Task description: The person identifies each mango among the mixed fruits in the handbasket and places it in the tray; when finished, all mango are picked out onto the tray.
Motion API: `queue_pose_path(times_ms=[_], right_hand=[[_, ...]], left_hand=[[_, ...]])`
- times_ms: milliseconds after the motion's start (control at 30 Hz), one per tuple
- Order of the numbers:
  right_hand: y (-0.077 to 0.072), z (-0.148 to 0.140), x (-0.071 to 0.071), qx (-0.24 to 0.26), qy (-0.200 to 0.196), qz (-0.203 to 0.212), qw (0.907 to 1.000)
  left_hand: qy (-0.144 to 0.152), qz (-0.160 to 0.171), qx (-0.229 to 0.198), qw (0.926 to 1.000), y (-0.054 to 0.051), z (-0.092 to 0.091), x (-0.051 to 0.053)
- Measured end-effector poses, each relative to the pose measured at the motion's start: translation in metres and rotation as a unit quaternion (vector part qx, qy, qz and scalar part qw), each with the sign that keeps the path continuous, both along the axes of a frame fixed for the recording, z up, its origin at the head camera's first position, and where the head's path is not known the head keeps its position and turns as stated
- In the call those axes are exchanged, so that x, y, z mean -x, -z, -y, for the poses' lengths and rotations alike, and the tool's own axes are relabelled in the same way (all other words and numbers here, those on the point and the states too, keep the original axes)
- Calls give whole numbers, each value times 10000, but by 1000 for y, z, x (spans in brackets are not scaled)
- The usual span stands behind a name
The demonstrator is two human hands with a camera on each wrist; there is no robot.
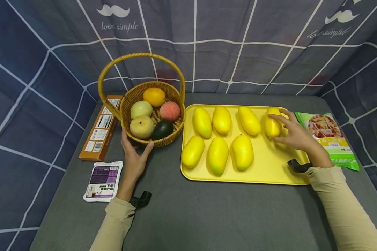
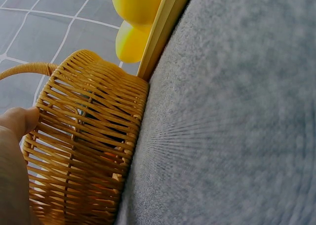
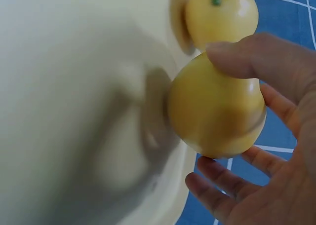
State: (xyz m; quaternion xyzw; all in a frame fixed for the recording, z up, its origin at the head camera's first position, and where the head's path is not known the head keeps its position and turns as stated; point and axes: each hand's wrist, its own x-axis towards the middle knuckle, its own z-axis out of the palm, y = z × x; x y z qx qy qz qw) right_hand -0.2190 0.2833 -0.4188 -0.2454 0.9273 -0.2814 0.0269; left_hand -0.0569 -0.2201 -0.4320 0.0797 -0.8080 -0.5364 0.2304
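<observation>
On the right, my right hand [image 1: 293,132] grips a yellow mango [image 1: 272,122] at the back of a yellow tray [image 1: 279,164]. In the right wrist view the thumb lies on one side of this mango [image 3: 217,109], with fingers around the other. Several more mangoes [image 1: 217,156] lie on the tray in two rows. My left hand [image 1: 133,160] rests against the near-left outside of a wicker basket [image 1: 172,137], fingers spread. In the left wrist view the thumb touches the weave of the basket [image 2: 89,136]; the other fingers are mostly hidden.
Inside the basket are an orange-yellow fruit [image 1: 154,96], a peach [image 1: 169,111], an avocado [image 1: 162,130] and two pale round fruits [image 1: 141,127]. An orange-brown box [image 1: 102,130] and a purple-white packet [image 1: 103,181] lie left. A green food bag [image 1: 330,136] lies right of the tray.
</observation>
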Motion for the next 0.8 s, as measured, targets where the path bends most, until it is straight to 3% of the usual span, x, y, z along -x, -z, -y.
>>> queue_pose_path(times_ms=[233, 467, 800], right_hand=[[6, 2, 1, 193, -283, 60, 9994], [9, 3, 0, 191, -245, 317, 9990], [7, 7, -3, 116, -127, 365, 9992]], left_hand=[[14, -37, 15, 10000, 0, 0, 0], [24, -53, 17, 10000, 2, 0, 1], [-21, 15, 19, 10000, -1, -1, -1]])
